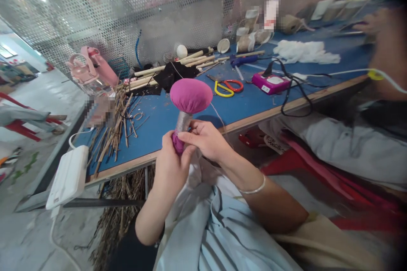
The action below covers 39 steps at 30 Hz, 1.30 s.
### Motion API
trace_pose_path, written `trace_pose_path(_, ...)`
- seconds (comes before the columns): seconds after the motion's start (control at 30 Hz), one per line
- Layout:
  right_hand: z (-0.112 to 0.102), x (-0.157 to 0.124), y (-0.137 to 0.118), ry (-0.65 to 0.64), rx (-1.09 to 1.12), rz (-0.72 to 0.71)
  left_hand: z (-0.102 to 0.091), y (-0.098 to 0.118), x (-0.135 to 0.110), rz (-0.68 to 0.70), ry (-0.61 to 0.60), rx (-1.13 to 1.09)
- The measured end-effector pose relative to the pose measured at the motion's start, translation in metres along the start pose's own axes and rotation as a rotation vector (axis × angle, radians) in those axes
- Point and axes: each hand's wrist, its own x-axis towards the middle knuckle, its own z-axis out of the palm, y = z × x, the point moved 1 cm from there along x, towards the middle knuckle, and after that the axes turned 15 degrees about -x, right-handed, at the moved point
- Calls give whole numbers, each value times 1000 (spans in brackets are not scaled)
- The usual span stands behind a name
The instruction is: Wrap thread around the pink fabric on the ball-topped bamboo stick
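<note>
Between my hands, over the table's front edge, stands a mushroom-shaped piece (191,95) with a round magenta cloth top and a stem wrapped in grey tape or thread. Magenta cloth also shows at the lower end of the stem. My left hand (173,161) is closed around that lower end. From the right, my right hand (206,139) pinches the stem with thumb and fingers just below the wrapped part. A thin pale thread (218,115) trails to the right of the cloth top. The undersides of my fingers are hidden.
Scissors (227,88) with yellow and red handles, a purple power socket (270,82) and a blue glue gun (244,60) lie on the blue table (152,123). Dry twigs (111,131) are at left, beside a white power bank (69,175). A co-worker's arm (389,51) is at right.
</note>
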Motion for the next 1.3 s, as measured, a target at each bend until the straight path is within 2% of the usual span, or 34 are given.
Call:
trace_pose_path(0.07, -4, -2, -3, -15, -55, -7, -2, -3, 2, -15, -76, -76)
trace_pose_path(0.13, -10, -4, -8, -29, -87, -8, -4, -7, 4, -60, -160, -256)
trace_pose_path(0.27, -20, -11, -18, -110, -72, -17, -4, -10, 2, -286, -256, -759)
trace_pose_path(0.4, -17, -16, -24, -130, 16, 0, -2, -5, -1, -401, -371, -1002)
trace_pose_path(0.53, -11, -16, -26, -104, 211, 12, -3, 1, -3, -392, -431, -1063)
trace_pose_path(0.7, -9, -14, -25, -111, 243, -22, -6, 4, -5, -373, -441, -1104)
trace_pose_path(0.83, -9, -16, -23, -117, 200, -29, -6, 3, -5, -384, -432, -1125)
trace_pose_path(1.13, -6, -28, -32, 13, -108, -166, -9, 1, -4, -369, -396, -1158)
trace_pose_path(1.3, -2, -30, -32, 42, -128, -170, -11, 2, -2, -374, -350, -1224)
